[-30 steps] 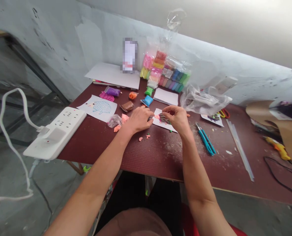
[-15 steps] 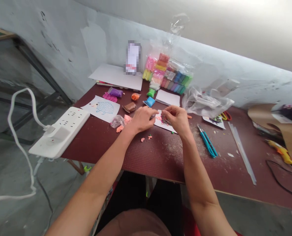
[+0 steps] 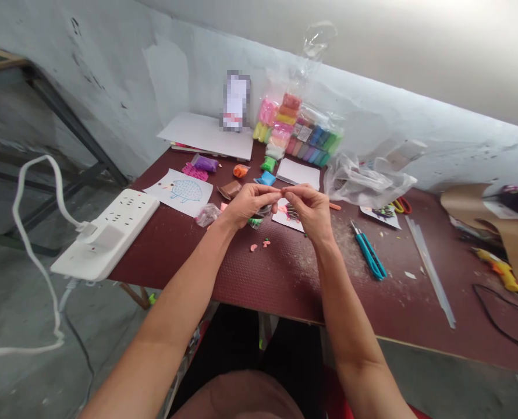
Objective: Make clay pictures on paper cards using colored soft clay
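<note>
Left hand [image 3: 248, 206] and right hand [image 3: 309, 212] now lifted off paper card [image 3: 281, 222], fingers curled, fingertips [image 3: 276, 190] meeting above it; anything pinched too small to tell. Card, bearing pink clay piece [image 3: 283, 209] and dark spines [image 3: 292, 212], lies just below right hand on maroon tabletop [image 3: 276, 279].

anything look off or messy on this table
A pale dusty scatter of crumbs covers the maroon tabletop near the right hand, and small pink clay bits lie loose below the hands. The white power strip also sticks out past the table's left edge, which looks precarious.
</note>
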Action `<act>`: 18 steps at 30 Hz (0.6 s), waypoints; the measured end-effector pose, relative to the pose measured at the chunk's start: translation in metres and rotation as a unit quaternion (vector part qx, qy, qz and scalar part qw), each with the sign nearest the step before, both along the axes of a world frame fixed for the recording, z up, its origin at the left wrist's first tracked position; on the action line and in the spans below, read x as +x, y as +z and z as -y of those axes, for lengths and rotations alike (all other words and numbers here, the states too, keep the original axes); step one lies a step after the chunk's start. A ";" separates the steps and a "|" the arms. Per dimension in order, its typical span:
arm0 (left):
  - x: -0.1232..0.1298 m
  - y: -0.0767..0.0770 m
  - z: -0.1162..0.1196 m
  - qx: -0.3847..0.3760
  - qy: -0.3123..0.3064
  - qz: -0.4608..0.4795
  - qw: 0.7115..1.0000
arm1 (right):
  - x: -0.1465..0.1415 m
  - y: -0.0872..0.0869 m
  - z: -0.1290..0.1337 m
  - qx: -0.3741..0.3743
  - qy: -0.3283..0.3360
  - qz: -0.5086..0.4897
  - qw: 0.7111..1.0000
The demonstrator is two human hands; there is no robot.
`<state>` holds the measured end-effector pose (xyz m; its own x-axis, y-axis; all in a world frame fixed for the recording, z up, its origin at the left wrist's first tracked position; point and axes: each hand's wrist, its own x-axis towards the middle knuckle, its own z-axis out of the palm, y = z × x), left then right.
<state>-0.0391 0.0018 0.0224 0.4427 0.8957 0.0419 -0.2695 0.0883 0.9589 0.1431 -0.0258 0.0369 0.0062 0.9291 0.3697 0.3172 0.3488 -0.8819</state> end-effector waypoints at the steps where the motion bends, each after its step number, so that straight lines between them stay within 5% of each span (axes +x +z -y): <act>1: -0.001 0.001 0.000 -0.009 -0.004 0.009 1.000 | 0.000 0.001 0.000 0.001 0.005 0.003 1.000; 11: -0.001 0.002 -0.002 -0.025 0.023 0.020 0.999 | -0.006 -0.005 0.002 -0.016 0.018 -0.042 0.999; 18: -0.002 0.000 -0.002 -0.017 0.020 -0.001 1.000 | -0.006 0.005 0.010 0.074 -0.015 0.082 0.994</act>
